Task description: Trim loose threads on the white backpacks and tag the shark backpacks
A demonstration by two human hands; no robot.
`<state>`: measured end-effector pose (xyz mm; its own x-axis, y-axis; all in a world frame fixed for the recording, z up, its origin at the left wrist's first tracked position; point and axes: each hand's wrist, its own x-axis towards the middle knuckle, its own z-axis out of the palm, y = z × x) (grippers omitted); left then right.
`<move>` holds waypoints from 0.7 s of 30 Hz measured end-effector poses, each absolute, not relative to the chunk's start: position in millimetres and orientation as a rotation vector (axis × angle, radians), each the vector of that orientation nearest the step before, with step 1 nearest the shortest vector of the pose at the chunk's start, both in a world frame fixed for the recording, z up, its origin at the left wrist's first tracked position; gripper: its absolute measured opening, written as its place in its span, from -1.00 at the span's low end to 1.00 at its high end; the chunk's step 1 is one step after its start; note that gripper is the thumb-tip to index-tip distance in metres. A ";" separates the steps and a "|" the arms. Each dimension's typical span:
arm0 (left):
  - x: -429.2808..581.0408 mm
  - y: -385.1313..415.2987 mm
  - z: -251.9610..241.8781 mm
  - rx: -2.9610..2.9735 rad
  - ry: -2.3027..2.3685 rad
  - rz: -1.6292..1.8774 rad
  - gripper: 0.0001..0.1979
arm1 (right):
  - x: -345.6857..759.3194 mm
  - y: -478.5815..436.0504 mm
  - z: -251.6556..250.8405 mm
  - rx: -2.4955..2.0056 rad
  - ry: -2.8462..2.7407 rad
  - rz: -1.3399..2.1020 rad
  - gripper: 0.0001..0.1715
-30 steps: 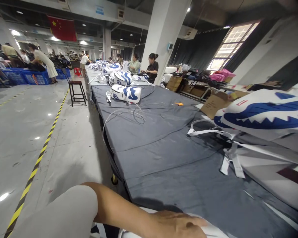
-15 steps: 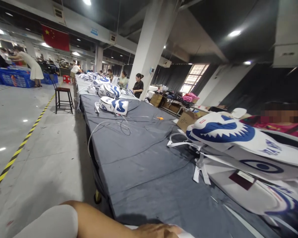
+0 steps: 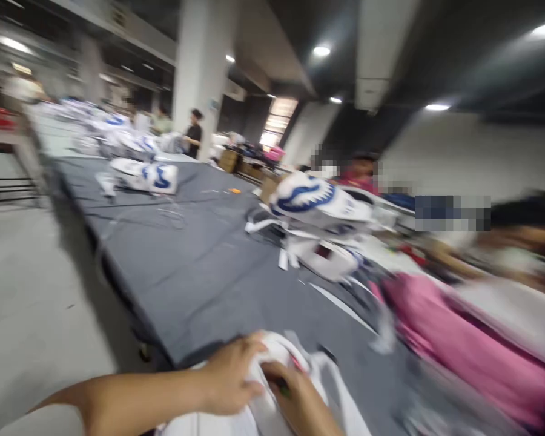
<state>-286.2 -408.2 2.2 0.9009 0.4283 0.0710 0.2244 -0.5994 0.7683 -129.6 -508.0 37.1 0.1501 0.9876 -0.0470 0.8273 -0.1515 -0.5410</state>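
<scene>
Low in the head view lies a white bag, cut off by the bottom edge and smeared by motion. My left hand is closed on the fabric at its upper part, thumb and fingers bent over it. Just to the right, my right hand curls inward against the same bag. Something small, dark and green shows within its fingers, too blurred to name. A pinkish-red spot shows on the bag beside that hand. White straps or cloth hang to the right of it.
White-and-blue shark-pattern bags are stacked on the grey-covered table. Another such bag lies farther off. Pink cloth lies at the right, near a co-worker. Thin white strips lie between.
The view has swung right, bringing in the pink cloth and the co-worker. My right hand and more of the white bag have come into view beside my left hand.
</scene>
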 end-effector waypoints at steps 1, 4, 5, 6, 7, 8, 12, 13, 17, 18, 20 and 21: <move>-291.6 -410.5 6.3 2.228 0.477 0.327 -0.27 | -135.1 -508.8 42.7 -2.084 -1.827 0.536 -0.64; -296.1 -401.4 4.3 2.256 0.457 0.404 -0.39 | -138.1 -500.4 53.7 -2.196 -2.049 0.334 -0.68; -294.8 -396.6 -0.8 2.270 0.435 0.437 -0.42 | -136.3 -497.6 55.0 -2.227 -2.075 0.309 -0.74; -293.1 -392.3 -7.3 2.282 0.410 0.467 -0.43 | -134.6 -495.8 55.2 -2.246 -2.087 0.293 -0.80; -291.8 -388.9 -14.2 2.290 0.393 0.489 -0.43 | -133.7 -495.4 54.6 -2.252 -2.092 0.298 -0.85; -290.9 -386.6 -20.8 2.294 0.388 0.501 -0.42 | -133.7 -496.3 53.4 -2.248 -2.116 0.287 -0.88; -289.8 -384.0 -33.1 2.284 0.458 0.479 -0.26 | -134.3 -505.9 47.2 -2.185 -2.319 0.056 -0.79; -289.1 -384.2 -32.0 2.275 0.495 0.460 -0.19 | -132.9 -508.0 46.2 -2.166 -2.366 0.000 -0.78; -284.0 -383.7 -22.0 2.171 0.652 0.370 0.08 | -123.3 -510.6 48.1 -2.115 -2.422 0.041 -0.83; -283.5 -382.8 -19.9 2.139 0.685 0.348 0.11 | -121.2 -511.0 50.2 -2.110 -2.433 0.062 -0.83; -284.8 -380.3 -16.4 2.094 0.726 0.275 0.13 | -117.4 -515.1 55.7 -2.137 -2.462 0.106 -0.83; -286.6 -379.0 -14.6 2.084 0.737 0.229 0.11 | -115.5 -519.7 58.5 -2.164 -2.471 0.132 -0.84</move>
